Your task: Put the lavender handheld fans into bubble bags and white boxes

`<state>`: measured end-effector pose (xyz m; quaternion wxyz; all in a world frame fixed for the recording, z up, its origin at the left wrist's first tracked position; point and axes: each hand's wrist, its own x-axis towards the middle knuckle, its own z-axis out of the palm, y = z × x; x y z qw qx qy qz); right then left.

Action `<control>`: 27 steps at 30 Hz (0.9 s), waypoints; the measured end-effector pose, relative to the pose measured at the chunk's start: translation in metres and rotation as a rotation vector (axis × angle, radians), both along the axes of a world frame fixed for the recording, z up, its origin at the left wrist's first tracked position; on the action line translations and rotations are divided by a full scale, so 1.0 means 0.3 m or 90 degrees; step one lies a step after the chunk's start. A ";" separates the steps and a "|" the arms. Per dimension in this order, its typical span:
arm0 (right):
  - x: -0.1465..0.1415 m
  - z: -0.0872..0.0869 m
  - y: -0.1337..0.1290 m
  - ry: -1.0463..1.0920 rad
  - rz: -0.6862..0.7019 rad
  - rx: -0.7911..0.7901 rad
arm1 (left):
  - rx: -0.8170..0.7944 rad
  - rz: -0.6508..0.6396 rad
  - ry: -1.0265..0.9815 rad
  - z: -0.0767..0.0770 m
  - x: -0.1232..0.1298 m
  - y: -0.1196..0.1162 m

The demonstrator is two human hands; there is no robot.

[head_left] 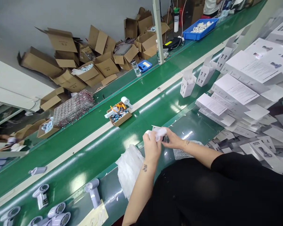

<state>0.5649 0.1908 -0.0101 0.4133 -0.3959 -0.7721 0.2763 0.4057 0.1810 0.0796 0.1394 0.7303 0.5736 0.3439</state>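
Note:
My left hand point(152, 148) is closed on a crumpled white, translucent plastic bag point(160, 132), above the near edge of the belt. My right hand point(172, 139) grips the same bundle from the other side. Something small and dark shows by the right fingers, and a thin pale edge sticks up behind the bag; what is inside cannot be made out. A pile of flat white plastic bags point(130, 168) lies beside my left forearm. Lilac handheld fans lie to the left, the nearest fan point(93, 192) on the work ledge by a yellowish paper point(96, 216).
A green conveyor belt point(153, 114) runs diagonally past me. On it stand a small carton of parts point(122, 118) and several upright white boxes point(188, 84). Stacked white boxes point(235, 89) crowd the right side. Brown cartons point(107, 67) fill the floor beyond; other people are partly visible.

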 end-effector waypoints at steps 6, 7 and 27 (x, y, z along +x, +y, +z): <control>0.066 -0.021 0.009 0.002 0.012 -0.030 | -0.063 -0.047 0.188 0.000 0.059 -0.009; 0.067 -0.027 0.010 0.001 0.011 -0.033 | -0.067 -0.057 0.243 -0.013 0.061 -0.020; 0.315 0.038 0.777 0.042 -0.103 -0.230 | -0.193 0.746 -0.180 -0.188 -0.728 -0.303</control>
